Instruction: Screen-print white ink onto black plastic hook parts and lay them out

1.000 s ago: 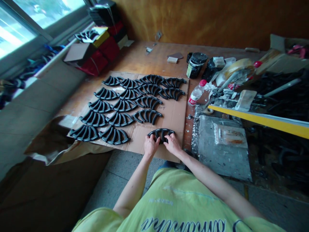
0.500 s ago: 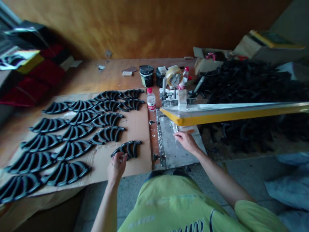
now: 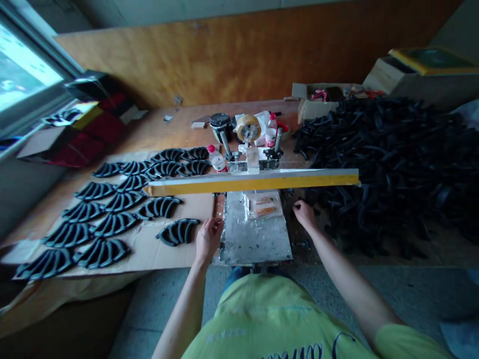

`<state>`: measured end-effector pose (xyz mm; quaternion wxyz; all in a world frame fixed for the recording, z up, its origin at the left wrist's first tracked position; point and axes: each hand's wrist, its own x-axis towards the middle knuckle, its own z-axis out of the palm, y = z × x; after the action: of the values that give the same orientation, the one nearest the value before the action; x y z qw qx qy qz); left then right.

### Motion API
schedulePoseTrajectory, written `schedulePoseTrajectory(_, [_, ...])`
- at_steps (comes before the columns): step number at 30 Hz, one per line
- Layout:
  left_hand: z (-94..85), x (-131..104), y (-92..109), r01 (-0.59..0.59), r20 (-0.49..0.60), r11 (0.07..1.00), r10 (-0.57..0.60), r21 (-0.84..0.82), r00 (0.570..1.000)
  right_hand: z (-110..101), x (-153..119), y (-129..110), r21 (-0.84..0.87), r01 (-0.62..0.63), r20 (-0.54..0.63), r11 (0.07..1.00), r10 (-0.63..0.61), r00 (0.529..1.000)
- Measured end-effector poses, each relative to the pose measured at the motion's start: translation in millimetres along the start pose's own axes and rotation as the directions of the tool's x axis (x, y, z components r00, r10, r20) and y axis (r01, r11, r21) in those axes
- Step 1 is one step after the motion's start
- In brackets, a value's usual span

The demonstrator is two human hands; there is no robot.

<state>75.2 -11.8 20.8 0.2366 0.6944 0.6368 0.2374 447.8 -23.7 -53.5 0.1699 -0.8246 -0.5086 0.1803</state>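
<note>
My left hand point(image 3: 208, 238) is over the right edge of the cardboard, close to the metal plate point(image 3: 258, 244); its fingers are curled together, and I cannot make out anything in them. Left of it lies a fan-shaped row of black curved pieces point(image 3: 178, 232). My right hand point(image 3: 305, 215) is beyond the plate's right side, thumb and finger pinched on what looks like a black curved piece, at the near left edge of a heap of such pieces point(image 3: 374, 164). A yellow-edged screen frame point(image 3: 254, 184) spans above the plate. Under it, an orange-brown strip point(image 3: 265, 211) lies on a small pad.
More fan-shaped rows of black pieces point(image 3: 101, 253) cover the cardboard point(image 3: 149, 249) at left. Behind the frame stand a clamp point(image 3: 253, 160), a tape roll point(image 3: 248, 128), a black tub point(image 3: 220, 125) and red-capped bottles point(image 3: 217, 158). An open carton point(image 3: 318, 107) is at back right.
My left hand has left the fan-shaped row and moved right towards the plate. My right hand has gone from the plate to the heap's edge. The view has shifted, and the frame appears farther left.
</note>
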Motion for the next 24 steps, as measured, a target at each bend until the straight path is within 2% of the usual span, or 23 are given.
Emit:
schedulePoseTrajectory(3, [3.4, -13, -1, 0.073, -0.012, 0.997, -0.073, -0.021, 0.997, -14, -6, -7, 0.107, 0.114, -0.126, 0.988, -0.100, 0.987])
schedulePoseTrajectory(5, [4.7, -19, -3, 0.129, -0.007, 0.991, -0.130, -0.040, 0.992, -24, -12, -25, 0.109, 0.278, -0.141, 0.955, -0.262, 0.955])
schedulePoseTrajectory(7, [5.6, -19, -4, 0.149, -0.007, 0.986, -0.150, -0.069, 0.989, -29, -16, -51, 0.063, 0.450, -0.055, 0.891, -0.447, 0.893])
schedulePoseTrajectory(9, [5.7, -15, -3, 0.131, -0.009, 0.986, -0.132, -0.102, 0.991, -28, -18, -78, 0.009, 0.579, 0.052, 0.815, -0.579, 0.814])
schedulePoseTrajectory(11, [4.8, -9, -1, 0.099, -0.008, 0.986, -0.101, -0.133, 0.995, -23, -19, -100, -0.023, 0.640, 0.110, 0.768, -0.634, 0.765])
schedulePoseTrajectory(13, [3.1, -3, -1, 0.073, -0.009, 0.985, -0.075, -0.155, 0.997, -16, -19, -113, -0.042, 0.667, 0.144, 0.743, -0.657, 0.740])
schedulePoseTrajectory(16, [-0.8, 3, -3, 0.060, -0.012, 0.984, -0.063, -0.166, 0.998, -8, -21, -118, -0.069, 0.675, 0.180, 0.734, -0.657, 0.732])
schedulePoseTrajectory(19, [-9.2, 13, 1, 0.072, -0.011, 0.978, -0.075, -0.194, 0.997, -5, -25, -117, -0.080, 0.659, 0.178, 0.748, -0.640, 0.748])
schedulePoseTrajectory(22, [-26.5, 34, 23, 0.067, -0.042, 0.916, -0.091, -0.396, 0.995, -5, -29, -117, -0.075, 0.635, 0.167, 0.769, -0.618, 0.768])
schedulePoseTrajectory(24, [-42.5, 52, 48, 0.012, -0.111, 0.795, -0.099, -0.607, 0.989, -7, -32, -118, -0.066, 0.620, 0.164, 0.782, -0.604, 0.780])
